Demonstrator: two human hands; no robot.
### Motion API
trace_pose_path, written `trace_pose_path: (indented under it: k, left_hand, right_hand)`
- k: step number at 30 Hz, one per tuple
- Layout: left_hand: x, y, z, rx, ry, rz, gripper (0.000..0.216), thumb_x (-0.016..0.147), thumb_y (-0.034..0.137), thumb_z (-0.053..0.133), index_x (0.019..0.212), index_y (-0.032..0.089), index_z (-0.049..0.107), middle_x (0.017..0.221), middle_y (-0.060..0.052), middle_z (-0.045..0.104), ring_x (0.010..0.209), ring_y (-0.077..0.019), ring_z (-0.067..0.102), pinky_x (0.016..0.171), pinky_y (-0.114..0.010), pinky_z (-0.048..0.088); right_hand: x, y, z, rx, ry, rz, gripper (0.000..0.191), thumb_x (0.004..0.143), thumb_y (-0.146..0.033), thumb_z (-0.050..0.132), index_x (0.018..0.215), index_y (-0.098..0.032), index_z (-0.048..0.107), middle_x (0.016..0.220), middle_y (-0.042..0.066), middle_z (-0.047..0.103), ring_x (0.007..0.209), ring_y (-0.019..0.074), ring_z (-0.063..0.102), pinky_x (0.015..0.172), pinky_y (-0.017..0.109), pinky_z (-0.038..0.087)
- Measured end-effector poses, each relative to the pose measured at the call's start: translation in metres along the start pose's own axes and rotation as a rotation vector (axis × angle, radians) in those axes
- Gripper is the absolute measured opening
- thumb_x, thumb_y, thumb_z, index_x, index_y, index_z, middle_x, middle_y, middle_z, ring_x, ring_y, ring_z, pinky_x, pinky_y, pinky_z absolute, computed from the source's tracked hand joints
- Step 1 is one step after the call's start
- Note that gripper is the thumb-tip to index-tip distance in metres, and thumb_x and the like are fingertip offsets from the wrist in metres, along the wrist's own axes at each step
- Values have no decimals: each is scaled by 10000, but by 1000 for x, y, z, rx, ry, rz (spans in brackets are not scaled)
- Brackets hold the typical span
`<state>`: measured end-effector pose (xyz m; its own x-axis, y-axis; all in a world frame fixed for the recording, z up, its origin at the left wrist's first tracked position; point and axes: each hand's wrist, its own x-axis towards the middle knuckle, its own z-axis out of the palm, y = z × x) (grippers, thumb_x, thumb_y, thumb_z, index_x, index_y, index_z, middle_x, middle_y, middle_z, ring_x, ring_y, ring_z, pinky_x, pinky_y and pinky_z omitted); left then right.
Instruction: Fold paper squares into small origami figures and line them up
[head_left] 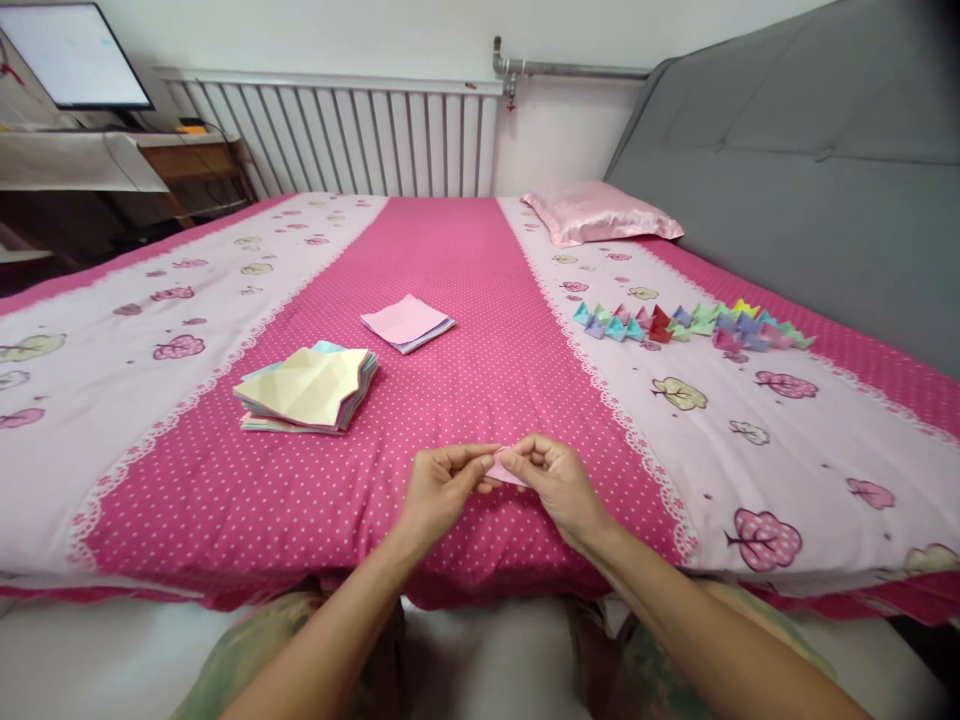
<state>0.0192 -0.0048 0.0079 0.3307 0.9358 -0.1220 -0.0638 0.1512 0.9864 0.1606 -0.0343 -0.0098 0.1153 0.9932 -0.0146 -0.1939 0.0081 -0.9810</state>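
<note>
A small folded piece of pink paper is pinched between both my hands, just above the near edge of the bed. My left hand grips its left side between thumb and fingers. On the other side, my right hand presses thumb and fingertips on the paper, covering part of it. Ahead and to the left lies a thick stack of creased coloured paper, pale yellow on top. Beyond it is a thinner pile of square paper with a pink top sheet.
Several small folded paper shapes in mixed colours stand in rows on the bedspread to the right. Farther back are a pink pillow and a grey headboard. A radiator lines the wall; a monitor stands on a desk at far left.
</note>
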Motion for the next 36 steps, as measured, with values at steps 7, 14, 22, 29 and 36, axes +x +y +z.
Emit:
trace_pose_path:
  k: [7, 14, 22, 29, 36]
  left_hand:
    - [2, -3, -2, -45, 66, -30, 335, 643, 269, 698, 931, 104, 653, 645, -40, 693, 524, -101, 628, 521, -178, 510]
    - [2, -2, -3, -59, 14, -6, 360, 654, 304, 688, 944, 95, 638, 708, -62, 700, 577, -117, 641, 579, -211, 521]
    - [-1, -2, 0, -51, -53, 100, 389, 670, 277, 675, 1020, 117, 620, 950, -101, 687, 823, -181, 645, 760, -291, 508]
    - [-1, -4, 2, -30, -64, 134, 398, 726, 293, 622, 1089, 133, 594, 1072, -117, 645, 951, -208, 609, 858, -341, 471]
    - [-1, -6, -1, 51, -66, 167, 272, 739, 290, 606, 973, 160, 659, 1268, -108, 515, 1113, -232, 521, 936, -335, 419]
  right_hand:
    - [3, 2, -3, 46, -52, 126, 271, 605, -306, 740, 794, -147, 629, 573, -36, 590, 482, 65, 515, 472, 184, 377]
    - [4, 2, -5, 144, -49, 190, 378, 604, -263, 746, 917, -163, 558, 515, -61, 579, 442, 55, 510, 433, 148, 366]
    - [4, -2, -3, 339, -17, 333, 295, 652, -205, 708, 904, -189, 557, 688, -3, 654, 544, 72, 612, 468, 134, 461]
    - [1, 0, -1, 149, -76, 183, 228, 694, -312, 669, 855, -180, 579, 682, 10, 664, 548, 105, 628, 430, 157, 442]
    - [1, 2, -3, -187, -121, -91, 293, 667, -299, 695, 925, -179, 626, 837, 48, 678, 752, 156, 643, 689, 283, 513]
